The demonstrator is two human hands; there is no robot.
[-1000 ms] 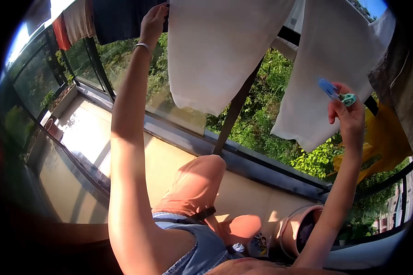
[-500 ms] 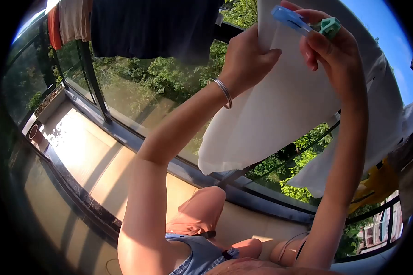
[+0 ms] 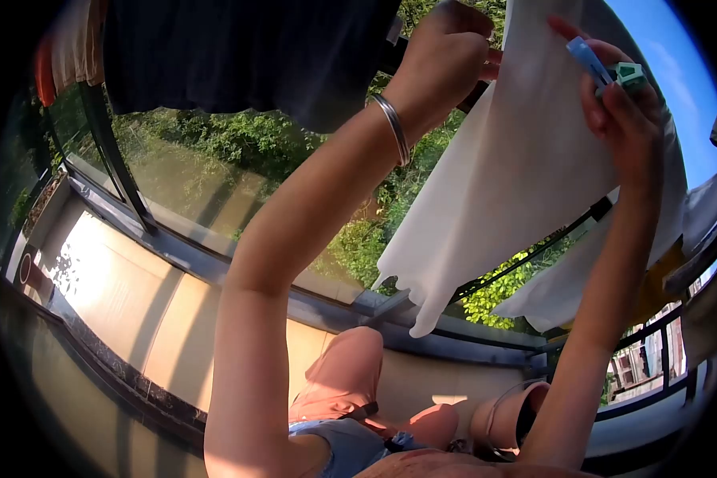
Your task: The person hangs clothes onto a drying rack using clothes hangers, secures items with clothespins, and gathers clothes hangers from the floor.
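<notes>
My left hand (image 3: 452,48), with a silver bangle on the wrist, is raised at top centre, its fingers curled at the left edge of a white cloth (image 3: 526,151). The fingertips are partly hidden, but they appear closed on that edge. The cloth hangs in folds, its lower corners loose. To the right, my right hand (image 3: 633,111) is in front of the cloth. Between its fingers are a blue clothespin (image 3: 588,60) and a green clothespin (image 3: 630,76).
Dark fabric (image 3: 239,56) hangs at upper left. Behind are glass railing panels with a dark frame (image 3: 111,151) and green shrubs beyond. A plant pot (image 3: 32,269) stands at far left on the sunlit tiled floor (image 3: 163,307). Another pot (image 3: 502,418) stands low, near my right arm.
My left hand has moved up and shows more of its back. My right hand, with both clothespins, has shifted right and down. The white cloth's lower edge has swung right and folded more.
</notes>
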